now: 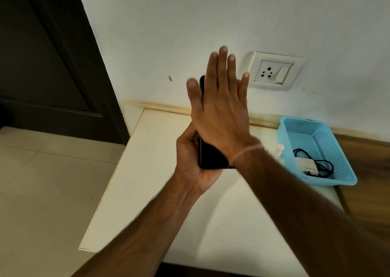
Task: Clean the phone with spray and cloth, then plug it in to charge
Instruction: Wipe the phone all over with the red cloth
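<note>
— Pale wall (211, 13) behind, a dark door (42, 55) to the left, and a cream desk (158, 171) pushed against the wall. What's on it?
— A blue basket (337, 181) at the far right, by the wall. The charger (306, 166) and its cable (322, 165) lie inside.
— And the hands?
— Both are raised over the desk. The left hand (190, 160) grips the phone (211, 160) round its lower end. The right hand (219, 112) lies flat against the phone's face, fingers straight, clasping nothing.
— Is there a cloth under that palm?
— Can't tell; none shows anywhere.
— How does the phone lie?
— Upright, long axis near vertical, thin edge toward the camera.
— What does the next move turn on?
— The socket (272, 71) sits on the wall just right of the right fingertips, above the basket. The spray (279, 150) stands just left of the basket, half hidden by the right forearm. Spray and charger both lie down and to the right of the phone, so I'd judge the right hand the nearer one for either.
— Room to move?
— Desk top shows between the forearms. Its left edge drops to the floor just left of the left hand, so any set-down belongs toward the middle.
</note>
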